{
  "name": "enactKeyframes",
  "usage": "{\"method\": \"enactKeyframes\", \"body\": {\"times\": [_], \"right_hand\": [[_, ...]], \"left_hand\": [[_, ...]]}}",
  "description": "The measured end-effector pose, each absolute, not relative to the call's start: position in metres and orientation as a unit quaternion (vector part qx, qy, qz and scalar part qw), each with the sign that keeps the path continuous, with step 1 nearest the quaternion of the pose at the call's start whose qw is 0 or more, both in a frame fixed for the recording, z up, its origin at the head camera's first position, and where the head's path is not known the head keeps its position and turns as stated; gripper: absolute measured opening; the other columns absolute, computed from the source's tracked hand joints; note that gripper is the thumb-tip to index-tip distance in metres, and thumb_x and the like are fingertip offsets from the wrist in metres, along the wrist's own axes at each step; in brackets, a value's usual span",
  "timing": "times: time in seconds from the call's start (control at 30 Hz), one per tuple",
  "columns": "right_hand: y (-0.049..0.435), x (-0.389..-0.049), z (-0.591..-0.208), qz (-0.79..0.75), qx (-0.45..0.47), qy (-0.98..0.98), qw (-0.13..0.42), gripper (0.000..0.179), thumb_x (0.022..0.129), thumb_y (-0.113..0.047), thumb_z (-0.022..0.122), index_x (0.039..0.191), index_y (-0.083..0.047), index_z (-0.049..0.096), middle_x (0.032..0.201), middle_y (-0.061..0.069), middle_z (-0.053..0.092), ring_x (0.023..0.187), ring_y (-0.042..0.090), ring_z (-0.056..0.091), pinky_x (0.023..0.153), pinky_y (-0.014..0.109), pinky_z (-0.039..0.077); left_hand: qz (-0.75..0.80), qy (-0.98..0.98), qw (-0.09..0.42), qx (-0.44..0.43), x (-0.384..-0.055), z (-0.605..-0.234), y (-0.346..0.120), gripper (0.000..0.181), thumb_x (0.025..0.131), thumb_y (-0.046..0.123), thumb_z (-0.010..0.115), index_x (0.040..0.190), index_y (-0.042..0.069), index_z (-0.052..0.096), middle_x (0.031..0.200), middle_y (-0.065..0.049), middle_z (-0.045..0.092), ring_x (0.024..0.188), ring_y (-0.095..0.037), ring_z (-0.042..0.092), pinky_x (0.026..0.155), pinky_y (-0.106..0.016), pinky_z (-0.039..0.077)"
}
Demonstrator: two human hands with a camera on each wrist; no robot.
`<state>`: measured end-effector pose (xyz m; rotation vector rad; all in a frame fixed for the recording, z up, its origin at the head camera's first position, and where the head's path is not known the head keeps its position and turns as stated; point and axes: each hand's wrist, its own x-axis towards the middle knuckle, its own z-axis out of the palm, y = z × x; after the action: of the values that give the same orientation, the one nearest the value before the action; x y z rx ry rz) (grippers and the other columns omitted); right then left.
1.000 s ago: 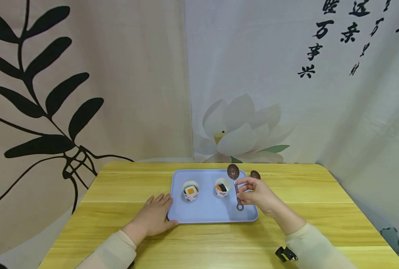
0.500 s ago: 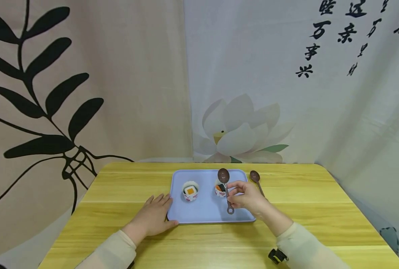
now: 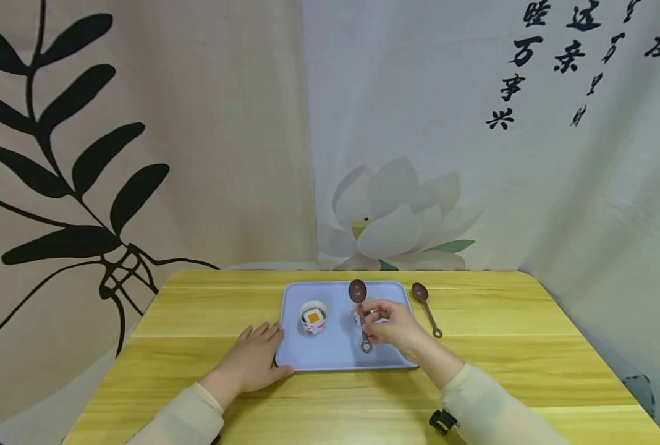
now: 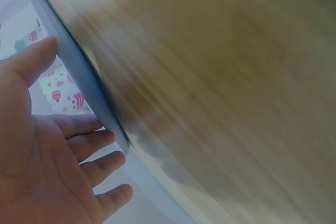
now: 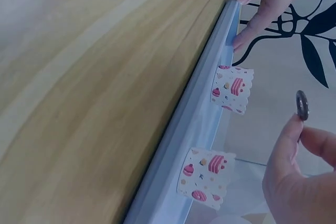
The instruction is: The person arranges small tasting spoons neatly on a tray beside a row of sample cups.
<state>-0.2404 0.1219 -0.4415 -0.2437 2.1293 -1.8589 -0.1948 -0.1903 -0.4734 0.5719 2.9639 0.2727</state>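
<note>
My right hand (image 3: 399, 330) pinches a brown spoon (image 3: 358, 292) by its handle, bowl end up, over the blue tray (image 3: 330, 358). Its ring-shaped handle end shows above the thumb in the right wrist view. With fingers spread, my left hand (image 3: 252, 355) rests against the tray's left edge and front corner. On the tray's left half stands a printed paper cup (image 3: 313, 329) holding a white piece with an orange square on top. A second printed paper cup (image 5: 207, 177) is mostly hidden behind my right hand in the head view.
Another brown spoon (image 3: 419, 292) lies on the wooden table (image 3: 502, 371), just right of the tray. A small black device (image 3: 443, 421) sits at the right sleeve. Printed curtains (image 3: 241, 154) hang behind the table.
My right hand has moved left with its spoon, from the tray's right edge to in front of the right cup. The other spoon has come fully into view. My left hand has stayed put.
</note>
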Motion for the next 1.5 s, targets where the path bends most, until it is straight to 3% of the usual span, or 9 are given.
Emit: {"method": "enactKeyframes", "body": {"times": [0.83, 1.5], "right_hand": [[0.074, -0.247, -0.468, -0.626, -0.062, 0.763, 0.151, 0.034, 0.08, 0.015, 0.066, 0.113, 0.012, 0.058, 0.079, 0.009, 0.058, 0.061, 0.015, 0.06, 0.059, 0.03, 0.06], [0.062, -0.247, -0.478, -0.567, -0.054, 0.811, 0.136, 0.028, 0.081, 0.015, 0.069, 0.108, 0.008, 0.061, 0.079, 0.01, 0.057, 0.057, 0.016, 0.059, 0.058, 0.033, 0.06]], "left_hand": [[0.094, 0.977, 0.058, 0.183, -0.192, -0.47, -0.193, 0.086, 0.09, 0.058, 0.066, 0.145, -0.004, 0.048, 0.154, -0.02, 0.042, 0.143, -0.042, 0.035, 0.117, -0.061, 0.022], [0.09, 0.977, 0.056, 0.183, -0.194, -0.473, -0.191, 0.086, 0.089, 0.06, 0.066, 0.146, -0.002, 0.048, 0.154, -0.019, 0.042, 0.143, -0.041, 0.035, 0.117, -0.06, 0.022]]}}
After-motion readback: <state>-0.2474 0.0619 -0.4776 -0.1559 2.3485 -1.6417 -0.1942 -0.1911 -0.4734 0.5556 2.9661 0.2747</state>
